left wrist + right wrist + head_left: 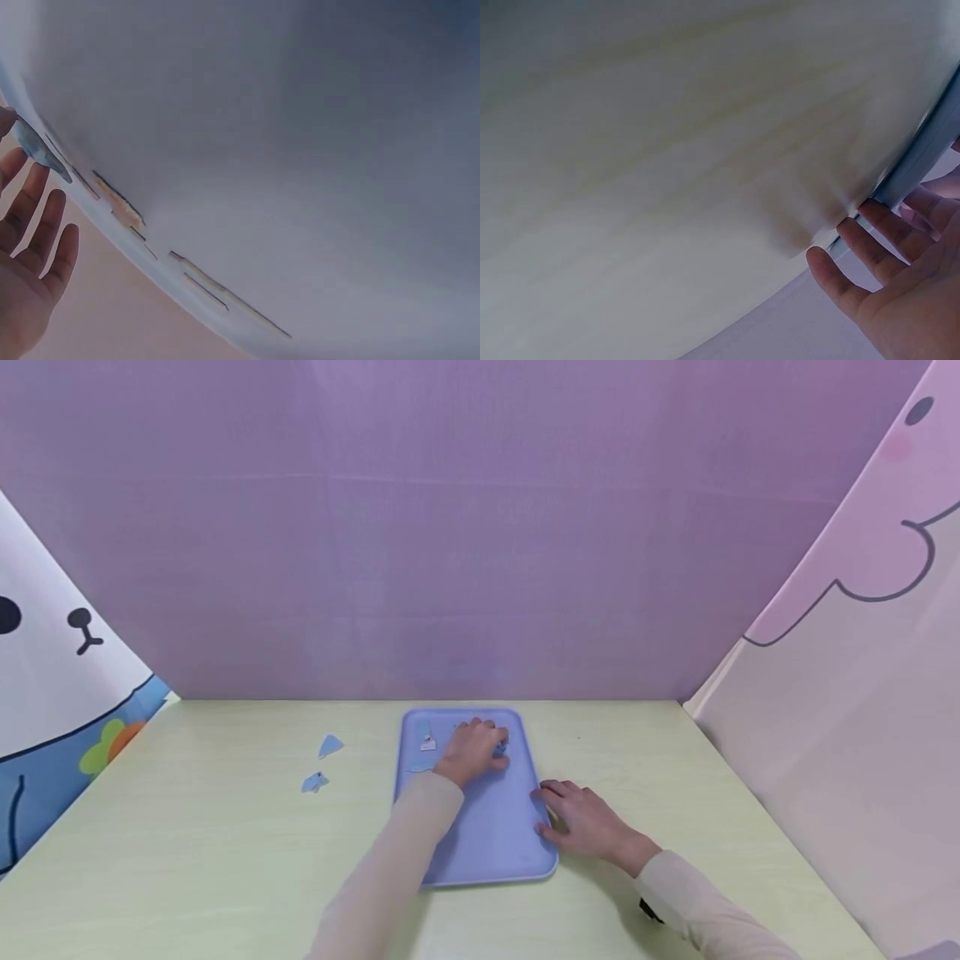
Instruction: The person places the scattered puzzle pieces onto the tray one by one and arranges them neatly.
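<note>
A shallow blue-purple tray (495,835) lies on the table. Over its far half, my left hand (472,752) pinches a small flat blue piece (41,150) between thumb and fingers. To the left of that hand, a pale piece with a picture (428,743) and a thin blue piece (421,767) lie on the tray. My right hand (592,822) rests at the tray's right rim, its fingers (885,229) loosely extended against the edge. The left hand partly hides the tray's far end.
On the table (225,843) left of the tray lie a blue triangular piece (330,745) and a blue patterned piece (315,782). A purple cloth wall (480,568) stands behind the table, with printed cloths at both sides.
</note>
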Motion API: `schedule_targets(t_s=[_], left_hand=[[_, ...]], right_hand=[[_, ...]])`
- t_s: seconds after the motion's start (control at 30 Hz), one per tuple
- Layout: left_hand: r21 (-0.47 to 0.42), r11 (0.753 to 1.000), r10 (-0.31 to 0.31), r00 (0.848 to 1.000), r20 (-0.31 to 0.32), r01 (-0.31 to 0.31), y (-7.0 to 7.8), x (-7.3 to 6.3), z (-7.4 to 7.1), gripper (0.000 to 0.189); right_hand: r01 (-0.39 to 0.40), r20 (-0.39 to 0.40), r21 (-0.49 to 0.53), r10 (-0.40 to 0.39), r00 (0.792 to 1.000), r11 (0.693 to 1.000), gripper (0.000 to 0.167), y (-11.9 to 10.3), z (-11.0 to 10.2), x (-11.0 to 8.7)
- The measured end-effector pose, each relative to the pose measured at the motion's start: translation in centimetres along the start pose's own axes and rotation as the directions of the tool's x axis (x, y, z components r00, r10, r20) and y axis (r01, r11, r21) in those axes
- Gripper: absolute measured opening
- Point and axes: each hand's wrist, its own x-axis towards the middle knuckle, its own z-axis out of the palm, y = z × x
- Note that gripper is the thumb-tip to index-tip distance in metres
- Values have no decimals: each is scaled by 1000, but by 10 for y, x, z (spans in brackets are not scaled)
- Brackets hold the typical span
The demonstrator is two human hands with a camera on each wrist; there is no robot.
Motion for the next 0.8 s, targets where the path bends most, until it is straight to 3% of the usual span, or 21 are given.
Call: schedule_targets(t_s=[0.53, 0.8], left_hand=[[27, 999, -29, 999, 35, 28, 3, 4, 9, 31], [45, 999, -9, 1000, 21, 8, 7, 6, 11, 28]], right_hand=[[38, -35, -8, -38, 999, 999, 44, 1, 0, 0], [38, -43, -17, -39, 998, 999, 45, 2, 1, 0]])
